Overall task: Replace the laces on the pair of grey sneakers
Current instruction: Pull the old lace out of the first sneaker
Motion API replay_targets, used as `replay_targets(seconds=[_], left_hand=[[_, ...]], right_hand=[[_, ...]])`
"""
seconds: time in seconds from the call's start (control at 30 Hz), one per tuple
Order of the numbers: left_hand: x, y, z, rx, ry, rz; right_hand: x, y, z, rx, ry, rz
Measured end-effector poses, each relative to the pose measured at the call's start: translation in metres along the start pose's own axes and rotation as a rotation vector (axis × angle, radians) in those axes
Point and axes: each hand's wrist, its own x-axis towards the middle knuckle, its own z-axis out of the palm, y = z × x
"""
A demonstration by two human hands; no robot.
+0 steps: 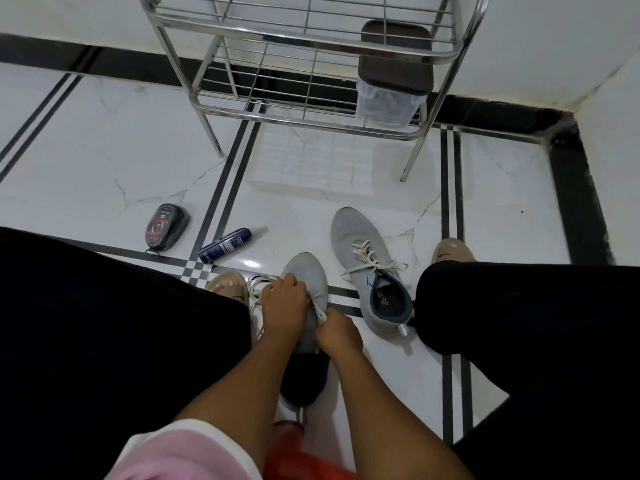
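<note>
- The white tiled floor [104,140] serves as the work surface; the person sits low with dark-trousered knees spread wide, which leaves a gap between the legs for the shoes.
- A steel wire rack [304,57] stands against the wall just ahead, with a clear lidded tub [391,81] on its lower shelf. Both sit beyond where the hands are working and look to play no part in the job right now.
- The right-hand sneaker [367,271] lies by the right knee, toe pointing away, its cream lace [372,259] threaded and loosely tied. I would judge it is parked there out of the way, either finished or waiting.
- The sneaker being worked on [306,271] sits between the knees, toe away and heel toward the person, so the eyelets face up within easy reach.
- The left hand [284,303] is curled over its upper, fingers closed on the lacing, seemingly to steady it.
- The right hand [337,332] pinches a white lace [319,306] near its tip and draws it up taut, likely feeding or pulling it through an eyelet.
- More loose lace [258,285] trails off to the left, beside a sandalled foot.
- A shoe-polish sponge [165,226] and a small blue spray bottle [225,245] lie on the floor to the left, set aside.
</note>
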Motion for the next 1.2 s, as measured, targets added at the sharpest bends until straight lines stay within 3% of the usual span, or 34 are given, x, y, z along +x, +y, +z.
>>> replay_targets(seconds=[0.3,0.6,0.77,0.83,0.93,1.0,1.07,1.13,1.2], left_hand=[[-0.002,-0.005,0.010,-0.171,-0.076,0.024],[0.000,-0.013,0.003,-0.464,-0.124,-0.174],[0.007,-0.014,-0.003,-0.520,-0.217,-0.185],[0.012,-0.020,0.000,-0.595,-0.246,-0.249],[0.019,-0.035,0.002,-0.956,-0.265,-0.504],[0.020,-0.036,-0.004,-1.011,-0.183,-0.586],[0.019,-0.029,-0.012,-0.973,0.011,-0.624],[0.010,-0.018,-0.022,-0.763,0.151,-0.617],[-0.002,-0.008,-0.028,-0.493,0.127,-0.540]], right_hand=[[0.000,0.007,-0.003,0.098,-0.015,0.086],[0.002,0.005,-0.006,0.086,-0.052,0.111],[0.005,0.003,-0.010,0.119,-0.119,0.126],[0.006,0.006,-0.010,0.107,-0.116,0.133],[0.010,0.012,-0.012,0.122,-0.110,0.207],[0.013,0.014,-0.014,0.153,-0.113,0.252],[0.014,0.009,-0.017,0.156,-0.089,0.253],[0.016,0.004,-0.020,0.116,0.025,0.194],[0.020,-0.002,-0.026,0.118,0.175,0.090]])
